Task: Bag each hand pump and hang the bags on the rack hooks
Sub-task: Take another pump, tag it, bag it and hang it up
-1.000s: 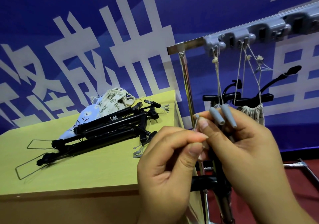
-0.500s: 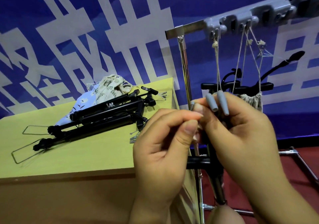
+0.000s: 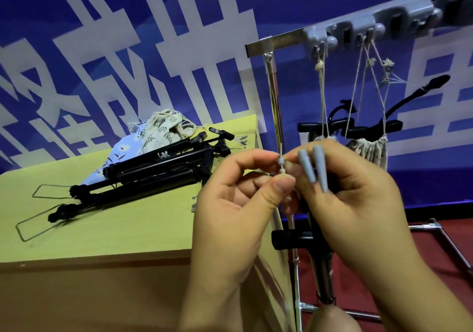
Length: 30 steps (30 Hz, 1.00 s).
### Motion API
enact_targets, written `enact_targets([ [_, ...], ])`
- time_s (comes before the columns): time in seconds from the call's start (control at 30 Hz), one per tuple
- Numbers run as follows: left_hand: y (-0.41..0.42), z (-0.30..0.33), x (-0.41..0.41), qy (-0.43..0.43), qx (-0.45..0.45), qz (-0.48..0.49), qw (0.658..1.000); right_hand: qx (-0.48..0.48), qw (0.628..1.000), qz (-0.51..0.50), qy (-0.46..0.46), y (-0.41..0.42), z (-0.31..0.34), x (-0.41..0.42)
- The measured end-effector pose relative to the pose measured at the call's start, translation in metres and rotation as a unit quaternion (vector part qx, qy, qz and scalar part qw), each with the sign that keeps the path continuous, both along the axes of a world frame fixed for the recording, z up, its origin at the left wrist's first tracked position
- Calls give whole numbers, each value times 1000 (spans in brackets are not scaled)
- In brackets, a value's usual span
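My left hand point(image 3: 230, 209) pinches a small grey needle adapter point(image 3: 281, 164) between thumb and forefinger. My right hand point(image 3: 363, 203) touches the same adapter with its fingertips and grips two grey cone nozzles point(image 3: 313, 166). A black hand pump point(image 3: 323, 273) hangs below my hands, its top hidden behind them. On the rack bar point(image 3: 276, 41), grey hooks point(image 3: 330, 41) carry strings. A beige bag point(image 3: 371, 147) with a pump handle point(image 3: 353, 127) sticking out hangs from one hook. Several bare black pumps point(image 3: 153, 173) lie piled on the table.
The yellow-green table point(image 3: 115, 224) stands at the left, with patterned cloth bags point(image 3: 156, 132) behind the pump pile. The rack's chrome post point(image 3: 275, 101) rises just behind my fingertips. Its metal base point(image 3: 450, 244) lies on the red floor. A blue banner fills the background.
My hands have risen slightly and closed together on the small adapter. The view has tilted down, so the rack and table sit higher in the frame.
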<state>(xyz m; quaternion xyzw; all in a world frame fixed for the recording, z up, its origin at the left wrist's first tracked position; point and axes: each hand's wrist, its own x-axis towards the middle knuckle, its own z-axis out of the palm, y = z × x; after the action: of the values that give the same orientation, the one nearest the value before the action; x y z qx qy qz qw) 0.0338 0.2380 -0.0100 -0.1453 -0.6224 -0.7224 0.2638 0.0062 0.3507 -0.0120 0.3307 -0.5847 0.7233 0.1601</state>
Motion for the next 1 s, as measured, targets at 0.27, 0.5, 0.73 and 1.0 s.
enact_targets([
  [0.27,-9,-2,-14,11,-61,34,997,-8,993,47,-107,-5,12,-18],
  [0.5,4,-29,-29,-141,-219,-17,965,-145,940,190,-243,-7,54,-41],
  [0.73,20,5,-50,-108,-118,56,986,65,970,181,-148,32,82,-49],
  [1.0,14,80,-70,-99,13,-18,995,203,946,191,-164,65,-8,-69],
])
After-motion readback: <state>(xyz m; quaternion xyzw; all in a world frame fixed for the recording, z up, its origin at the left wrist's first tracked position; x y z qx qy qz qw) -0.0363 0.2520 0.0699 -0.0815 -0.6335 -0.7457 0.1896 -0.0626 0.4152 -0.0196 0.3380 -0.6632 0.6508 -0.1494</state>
